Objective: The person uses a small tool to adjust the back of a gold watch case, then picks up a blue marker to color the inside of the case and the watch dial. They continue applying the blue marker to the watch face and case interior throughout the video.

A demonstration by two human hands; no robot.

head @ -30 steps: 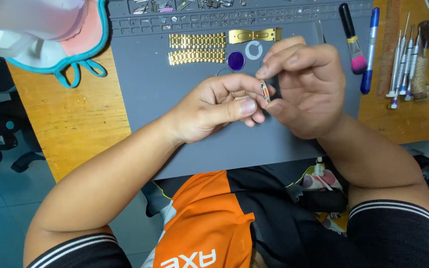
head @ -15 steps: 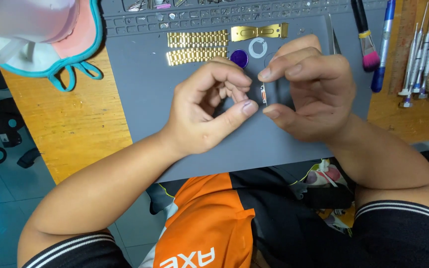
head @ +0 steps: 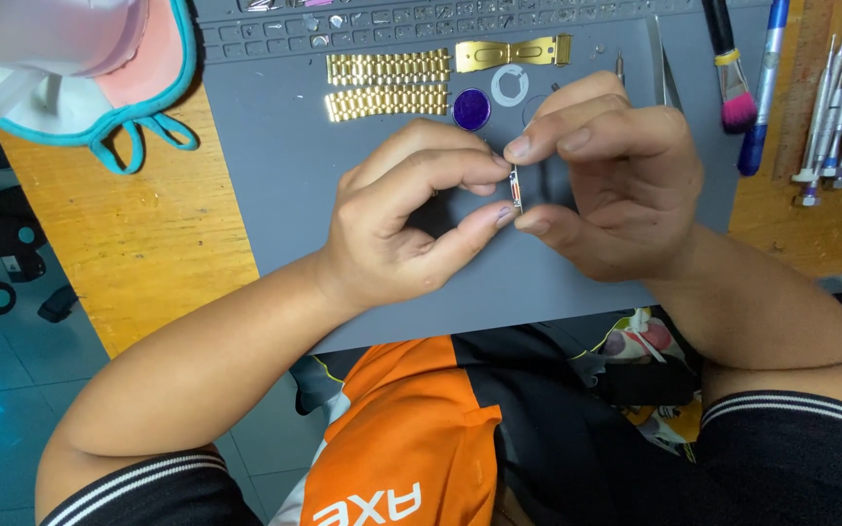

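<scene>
Together both hands (head: pixel 514 200) pinch small metal part (head: pixel 516 187) by fingertips.

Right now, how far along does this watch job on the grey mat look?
Taken apart already: two gold bracelet strips, a gold clasp, a purple disc and a white ring lie loose on the grey mat. In hand: the left hand and right hand pinch a small thin part edge-on between fingertips. Left: every laid-out piece remains unjoined; the brush and screwdrivers sit unused.
</scene>
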